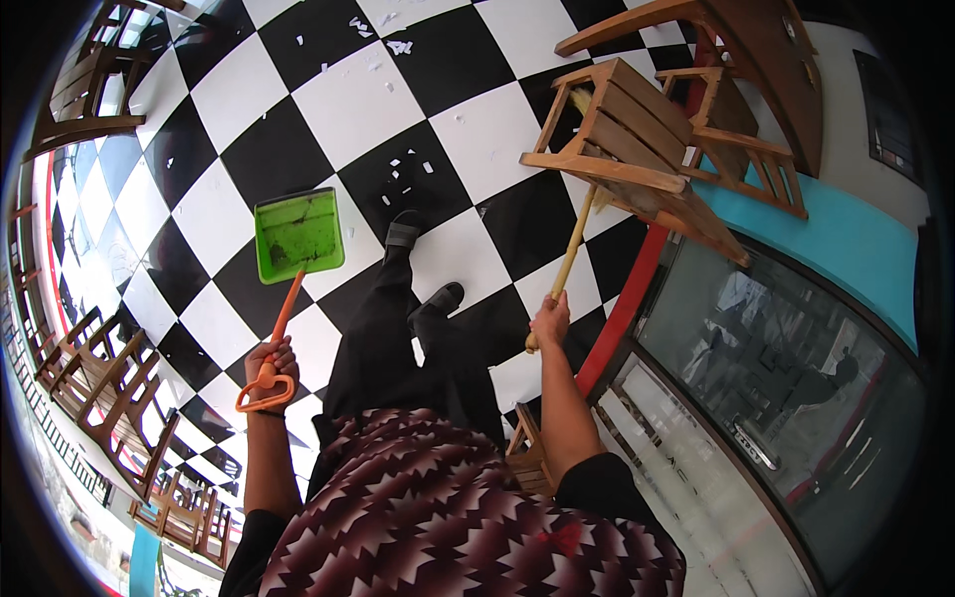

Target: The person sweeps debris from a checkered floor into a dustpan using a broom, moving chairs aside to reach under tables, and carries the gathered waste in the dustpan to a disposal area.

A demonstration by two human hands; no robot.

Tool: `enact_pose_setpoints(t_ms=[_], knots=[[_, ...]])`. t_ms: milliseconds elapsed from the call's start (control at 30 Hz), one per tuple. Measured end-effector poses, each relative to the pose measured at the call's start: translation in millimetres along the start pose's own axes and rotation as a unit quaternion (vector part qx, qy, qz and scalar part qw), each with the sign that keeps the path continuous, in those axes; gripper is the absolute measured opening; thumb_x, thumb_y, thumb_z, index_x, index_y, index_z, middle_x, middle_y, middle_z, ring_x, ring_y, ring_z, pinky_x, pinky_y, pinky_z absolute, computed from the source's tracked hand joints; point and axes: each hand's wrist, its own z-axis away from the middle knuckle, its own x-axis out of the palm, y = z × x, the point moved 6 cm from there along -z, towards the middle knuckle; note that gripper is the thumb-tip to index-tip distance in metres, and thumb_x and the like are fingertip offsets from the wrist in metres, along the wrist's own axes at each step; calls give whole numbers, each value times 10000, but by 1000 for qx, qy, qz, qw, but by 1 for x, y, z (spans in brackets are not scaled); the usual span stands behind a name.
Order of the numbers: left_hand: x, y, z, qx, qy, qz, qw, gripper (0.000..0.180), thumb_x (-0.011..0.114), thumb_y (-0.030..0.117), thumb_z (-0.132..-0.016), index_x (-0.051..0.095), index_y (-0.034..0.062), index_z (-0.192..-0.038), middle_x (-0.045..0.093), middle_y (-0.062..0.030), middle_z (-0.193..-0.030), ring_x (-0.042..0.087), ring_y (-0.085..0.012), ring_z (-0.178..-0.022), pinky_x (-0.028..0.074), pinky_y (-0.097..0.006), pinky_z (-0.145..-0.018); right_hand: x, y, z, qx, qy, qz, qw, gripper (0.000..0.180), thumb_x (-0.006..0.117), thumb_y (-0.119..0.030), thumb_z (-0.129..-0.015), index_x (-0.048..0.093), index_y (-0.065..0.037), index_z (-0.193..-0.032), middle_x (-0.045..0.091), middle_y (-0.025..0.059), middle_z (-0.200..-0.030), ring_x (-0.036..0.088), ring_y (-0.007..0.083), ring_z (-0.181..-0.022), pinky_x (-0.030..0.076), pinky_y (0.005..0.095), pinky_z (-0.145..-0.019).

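Note:
My left hand [270, 370] is closed round the orange handle of a long-handled dustpan [298, 237]. Its green pan hangs over the floor to my front left, with dark dirt smeared inside. In my right hand [550, 320] I grip the pale yellow stick of a broom [571, 249]. That stick slants forward and passes behind a wooden chair [637, 124]; straw-coloured bristles show in part through the chair's frame. White paper scraps [406, 169] lie scattered on a black tile ahead of my feet, and more scraps [400, 47] are farther off.
Black and white checkered tiles [463, 144] cover the floor. At the right stand a second wooden chair [746, 129], a wooden table [766, 60] and a glass-fronted counter [766, 388]. Several wooden chairs [109, 388] line the left side. A chair [530, 448] is close by my right hip.

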Motion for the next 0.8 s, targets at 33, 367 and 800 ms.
enact_pose_setpoints(t_ms=[33, 367, 800], knots=[[-3, -5, 9, -1, 8, 3, 1000, 244, 476, 68, -834, 457, -112, -997, 422, 4, -592, 423, -81, -475, 380, -197, -434, 8, -18, -2, 5, 18, 14, 1000, 496, 460, -241, -926, 320, -72, -1370, 638, 188, -893, 640, 282, -588, 539, 360, -537], [-33, -52, 59, -10, 22, -14, 1000, 303, 481, 57, -837, 412, -158, -1038, 419, -4, -615, 424, -77, -491, 366, -198, -439, 10, 3, -134, -65, 2, 88, 994, 294, 469, -231, -894, 477, -69, -1139, 641, 206, -896, 644, 362, -767, 530, 419, -670], [-68, -99, 57, -36, -143, 25, 989, 317, 491, 52, -824, 431, -202, -1004, 442, -22, -585, 438, -96, -477, 383, -206, -459, -32, 188, 113, 22, -242, -163, 956, 200, 533, -203, -888, 561, -23, -971, 532, 77, -580, 537, 164, -429, 442, 298, -387]])
